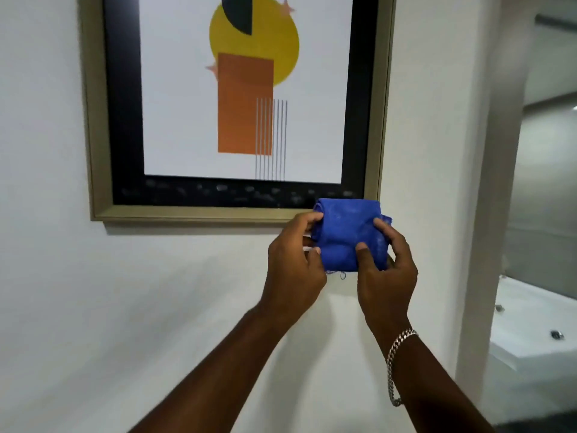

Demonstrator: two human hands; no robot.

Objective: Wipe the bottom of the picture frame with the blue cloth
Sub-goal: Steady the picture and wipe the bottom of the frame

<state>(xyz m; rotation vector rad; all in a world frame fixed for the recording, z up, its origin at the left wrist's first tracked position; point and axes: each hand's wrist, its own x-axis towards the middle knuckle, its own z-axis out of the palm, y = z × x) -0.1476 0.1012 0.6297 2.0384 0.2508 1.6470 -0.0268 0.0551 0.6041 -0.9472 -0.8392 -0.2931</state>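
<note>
A picture frame (193,213) with a dull gold outer edge and a black inner border hangs on a white wall; the print shows a yellow circle and an orange rectangle. Pale smudges dot the black strip along the bottom (218,190). The blue cloth (343,232), folded into a thick pad, is held in front of the frame's bottom right corner and covers it. My left hand (293,270) grips the pad's left side. My right hand (385,267), with a silver chain bracelet on the wrist, grips its right side and front.
The white wall (125,307) runs below and left of the frame. To the right a white doorway post (490,214) stands, and beyond it a white bathtub or basin edge (537,335) with metal fittings.
</note>
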